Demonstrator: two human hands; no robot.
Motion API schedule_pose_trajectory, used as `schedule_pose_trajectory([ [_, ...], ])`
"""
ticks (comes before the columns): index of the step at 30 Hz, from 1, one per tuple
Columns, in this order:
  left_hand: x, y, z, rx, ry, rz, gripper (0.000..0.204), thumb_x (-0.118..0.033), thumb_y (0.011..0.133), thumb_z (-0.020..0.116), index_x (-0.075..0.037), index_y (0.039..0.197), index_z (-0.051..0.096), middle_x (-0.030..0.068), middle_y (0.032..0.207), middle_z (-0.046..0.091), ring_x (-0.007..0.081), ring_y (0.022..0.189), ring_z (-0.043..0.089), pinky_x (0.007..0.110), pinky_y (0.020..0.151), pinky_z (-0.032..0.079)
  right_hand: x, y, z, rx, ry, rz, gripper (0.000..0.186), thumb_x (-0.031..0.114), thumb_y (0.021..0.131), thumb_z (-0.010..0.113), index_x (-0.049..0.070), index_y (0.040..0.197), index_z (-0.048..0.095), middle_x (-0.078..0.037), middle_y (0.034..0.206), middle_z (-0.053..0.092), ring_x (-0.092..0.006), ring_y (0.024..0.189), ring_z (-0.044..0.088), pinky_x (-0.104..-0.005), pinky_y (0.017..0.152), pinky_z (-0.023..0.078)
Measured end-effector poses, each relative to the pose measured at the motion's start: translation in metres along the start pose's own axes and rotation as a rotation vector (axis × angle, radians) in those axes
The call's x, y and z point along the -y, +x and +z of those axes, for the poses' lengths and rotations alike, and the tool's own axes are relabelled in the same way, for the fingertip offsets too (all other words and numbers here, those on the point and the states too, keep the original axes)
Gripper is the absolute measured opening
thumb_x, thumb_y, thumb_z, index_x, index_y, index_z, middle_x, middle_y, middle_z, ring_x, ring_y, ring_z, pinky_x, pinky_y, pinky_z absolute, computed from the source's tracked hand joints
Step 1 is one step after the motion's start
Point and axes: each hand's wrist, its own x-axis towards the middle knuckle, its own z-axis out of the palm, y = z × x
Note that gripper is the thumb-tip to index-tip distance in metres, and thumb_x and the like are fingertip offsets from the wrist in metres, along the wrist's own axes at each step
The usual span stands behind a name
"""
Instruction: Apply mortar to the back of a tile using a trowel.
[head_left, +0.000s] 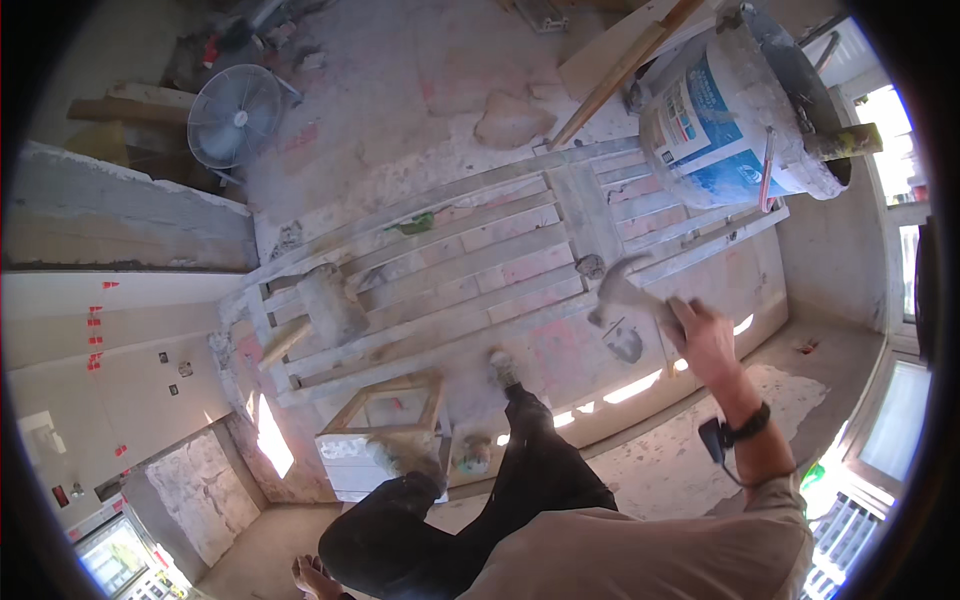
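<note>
My right hand (695,335) is closed round the handle of a motion-blurred hammer-like tool (625,285) with a broad curved head. It hovers just off the near edge of a dusty slatted board (505,255), beside a small dark lump (590,266). A dark band with a small device sits on my right wrist. My left hand (315,578) hangs low at the bottom left, only partly in view. Its fingers look loosely bent and apart, with nothing visible in them. On the slats' left end lies a grey cylindrical piece (335,303), with a pale wooden stick (286,341) next to it.
A white bucket (690,150) with a blue label stands at the slats' right end, a wooden pole (620,80) beside it. My left foot is by a white box-like stool (350,470) with a wooden frame. A round fan (237,117) stands far left, near a low wall (120,215).
</note>
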Motion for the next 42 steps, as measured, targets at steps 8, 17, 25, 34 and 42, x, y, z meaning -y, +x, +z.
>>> schedule_pose_trajectory([
  [8, -0.006, 0.020, 0.040, 0.069, 0.180, 0.071, 0.035, -0.019, 0.091, 0.061, -0.002, 0.122, 0.057, 0.0098, 0.099, 0.063, 0.0216, 0.082, 0.061, 0.035, 0.065, 0.051, -0.009, -0.208, 0.304, 1.040, 0.310, 0.740, 0.041, 0.021, 0.083, 0.061, -0.001, 0.117, 0.058, -0.025, 0.092, 0.068, -0.0431, 0.088, 0.066, -0.0490, 0.080, 0.053],
  [17, 0.001, 0.026, 0.014, -0.062, 0.361, 0.097, 0.035, -0.020, 0.091, 0.061, -0.002, 0.120, 0.060, 0.0087, 0.097, 0.064, 0.0201, 0.079, 0.060, 0.033, 0.064, 0.049, 0.040, -0.097, 0.532, 1.091, 0.217, 0.495, 0.045, 0.026, 0.085, 0.057, 0.005, 0.125, 0.062, -0.024, 0.123, 0.062, -0.0353, 0.114, 0.061, -0.0477, 0.094, 0.050],
  [25, 0.011, 0.015, -0.008, -0.048, 0.572, 0.028, 0.034, -0.021, 0.091, 0.061, -0.002, 0.119, 0.061, 0.0078, 0.096, 0.064, 0.0187, 0.077, 0.059, 0.032, 0.064, 0.048, 0.030, -0.084, 0.578, 1.085, 0.006, 0.508, 0.055, 0.023, 0.083, 0.057, 0.009, 0.137, 0.051, -0.022, 0.132, 0.057, -0.0365, 0.122, 0.055, -0.0486, 0.095, 0.048],
  [34, 0.076, -0.016, -0.006, 0.197, 0.653, 0.073, 0.034, -0.022, 0.091, 0.061, -0.001, 0.118, 0.064, 0.0067, 0.094, 0.065, 0.0172, 0.074, 0.058, 0.030, 0.064, 0.046, -0.069, -0.222, 0.470, 1.229, -0.083, 0.418, 0.031, 0.022, 0.080, 0.064, 0.008, 0.107, 0.069, -0.017, 0.112, 0.069, -0.0363, 0.105, 0.066, -0.0405, 0.088, 0.054],
  [42, 0.137, -0.043, 0.036, 0.290, -0.030, -0.141, 0.034, -0.022, 0.092, 0.062, 0.004, 0.113, 0.066, 0.0070, 0.089, 0.067, 0.0144, 0.075, 0.062, 0.027, 0.064, 0.050, -0.096, -0.142, 0.389, 0.999, 0.652, -0.026, 0.024, 0.019, 0.092, 0.057, 0.000, 0.104, 0.064, -0.012, 0.081, 0.068, -0.0213, 0.063, 0.065, -0.0367, 0.051, 0.053],
])
